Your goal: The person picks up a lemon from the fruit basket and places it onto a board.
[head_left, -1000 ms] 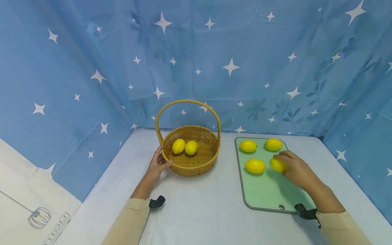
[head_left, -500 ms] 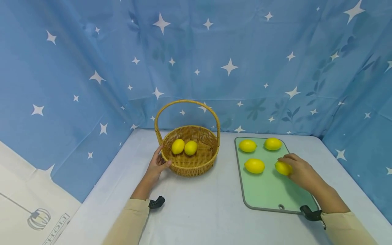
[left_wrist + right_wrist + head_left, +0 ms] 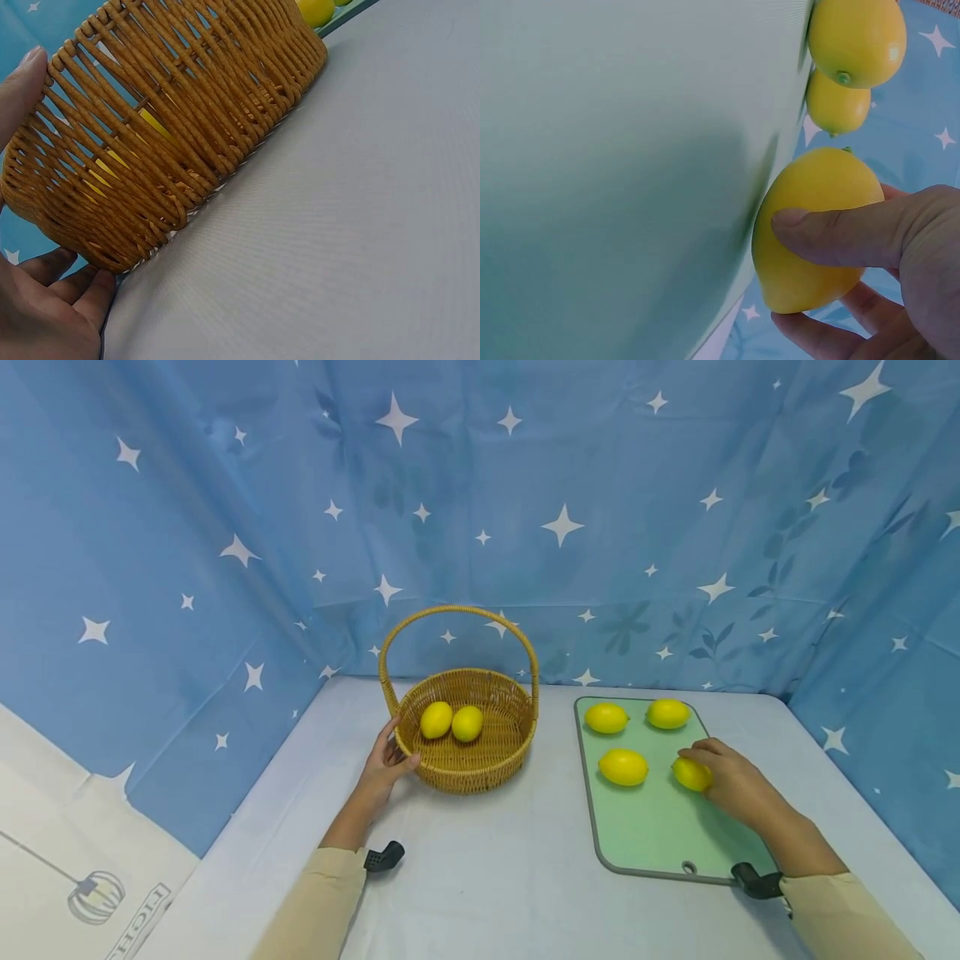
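A lemon [image 3: 691, 774] is held in my right hand [image 3: 738, 781], the thumb on one side and fingers on the other in the right wrist view. It sits at or just above the green cutting board [image 3: 645, 835]; contact is hard to tell. Beside it on the board lie three more lemons: a near-left lemon [image 3: 624, 767], a far-left lemon [image 3: 607, 718] and a far-right lemon [image 3: 667, 713]. With its thumb at the rim and fingers against the outer side, my left hand [image 3: 378, 772] grips the wicker basket [image 3: 468, 779]. Inside are two lemons [image 3: 437, 720].
The basket's tall arched handle [image 3: 459, 608] rises over its opening. Behind the white-covered table [image 3: 480, 877] hangs a blue curtain [image 3: 480, 485] with stars. Dark wrist cameras stick out from both wrists, the right camera [image 3: 753, 881] over the board's near edge.
Over the last second my right hand has shifted slightly right and nearer with the lemon, then stayed nearly still. My left hand and the basket have not visibly moved.
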A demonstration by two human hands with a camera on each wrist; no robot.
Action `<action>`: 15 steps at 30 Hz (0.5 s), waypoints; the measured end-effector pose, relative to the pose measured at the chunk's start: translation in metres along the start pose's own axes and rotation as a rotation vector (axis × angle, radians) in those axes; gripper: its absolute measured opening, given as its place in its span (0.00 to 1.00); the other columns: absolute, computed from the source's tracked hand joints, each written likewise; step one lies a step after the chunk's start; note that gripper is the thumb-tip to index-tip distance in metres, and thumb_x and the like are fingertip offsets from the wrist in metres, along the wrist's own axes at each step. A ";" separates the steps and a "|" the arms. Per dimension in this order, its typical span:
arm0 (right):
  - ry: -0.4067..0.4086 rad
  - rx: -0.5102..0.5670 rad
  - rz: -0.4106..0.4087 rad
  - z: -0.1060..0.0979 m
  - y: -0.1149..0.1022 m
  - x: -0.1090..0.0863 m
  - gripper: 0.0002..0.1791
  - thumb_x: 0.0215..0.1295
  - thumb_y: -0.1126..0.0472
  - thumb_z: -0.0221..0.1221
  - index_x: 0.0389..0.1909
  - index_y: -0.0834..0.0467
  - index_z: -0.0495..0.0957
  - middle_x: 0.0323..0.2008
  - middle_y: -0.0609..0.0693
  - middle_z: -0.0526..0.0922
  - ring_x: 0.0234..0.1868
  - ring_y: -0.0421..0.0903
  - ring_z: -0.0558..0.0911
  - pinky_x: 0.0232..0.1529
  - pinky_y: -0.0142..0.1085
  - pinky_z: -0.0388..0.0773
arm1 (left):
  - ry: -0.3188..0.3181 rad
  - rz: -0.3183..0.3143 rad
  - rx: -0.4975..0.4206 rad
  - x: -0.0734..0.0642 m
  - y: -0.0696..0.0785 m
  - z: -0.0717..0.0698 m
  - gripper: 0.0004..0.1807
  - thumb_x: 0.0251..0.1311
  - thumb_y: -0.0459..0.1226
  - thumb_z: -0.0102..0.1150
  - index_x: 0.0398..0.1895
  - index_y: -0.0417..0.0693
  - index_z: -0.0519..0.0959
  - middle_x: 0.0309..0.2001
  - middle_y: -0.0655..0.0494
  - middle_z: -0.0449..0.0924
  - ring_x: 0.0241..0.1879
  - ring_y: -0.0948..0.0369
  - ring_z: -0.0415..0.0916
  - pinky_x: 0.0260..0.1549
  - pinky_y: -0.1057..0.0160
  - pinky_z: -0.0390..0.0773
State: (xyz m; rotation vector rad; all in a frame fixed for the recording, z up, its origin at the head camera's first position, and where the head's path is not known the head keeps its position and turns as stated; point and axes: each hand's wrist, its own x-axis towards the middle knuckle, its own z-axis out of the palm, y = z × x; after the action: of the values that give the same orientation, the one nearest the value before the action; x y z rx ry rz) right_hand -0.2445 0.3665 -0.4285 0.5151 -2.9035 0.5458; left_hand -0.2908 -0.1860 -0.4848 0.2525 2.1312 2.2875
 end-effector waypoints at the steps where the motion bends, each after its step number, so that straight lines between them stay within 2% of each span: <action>1: 0.001 0.000 -0.001 0.000 0.000 0.000 0.33 0.44 0.85 0.58 0.57 0.67 0.76 0.54 0.66 0.70 0.55 0.68 0.69 0.54 0.66 0.67 | 0.001 -0.001 0.003 0.000 0.000 0.000 0.45 0.64 0.31 0.61 0.78 0.63 0.47 0.75 0.44 0.46 0.73 0.52 0.47 0.69 0.54 0.53; 4: 0.001 -0.002 0.000 0.001 0.002 0.001 0.33 0.45 0.85 0.57 0.57 0.67 0.76 0.55 0.66 0.70 0.55 0.68 0.69 0.54 0.66 0.67 | 0.011 -0.006 0.010 0.000 0.000 0.000 0.45 0.63 0.33 0.62 0.77 0.64 0.49 0.75 0.45 0.47 0.73 0.53 0.48 0.69 0.55 0.54; 15: 0.008 -0.007 0.002 0.003 0.006 0.005 0.32 0.44 0.85 0.57 0.56 0.67 0.76 0.54 0.66 0.71 0.55 0.68 0.69 0.55 0.66 0.66 | -0.013 0.018 -0.009 0.001 -0.001 -0.001 0.46 0.63 0.33 0.63 0.78 0.60 0.47 0.75 0.41 0.44 0.74 0.49 0.44 0.69 0.52 0.52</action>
State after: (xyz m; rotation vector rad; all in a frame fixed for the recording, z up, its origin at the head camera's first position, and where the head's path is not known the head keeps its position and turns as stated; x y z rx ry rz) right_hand -0.2512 0.3691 -0.4328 0.5074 -2.8978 0.5371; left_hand -0.2916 -0.1871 -0.4863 0.2870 2.1215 2.2977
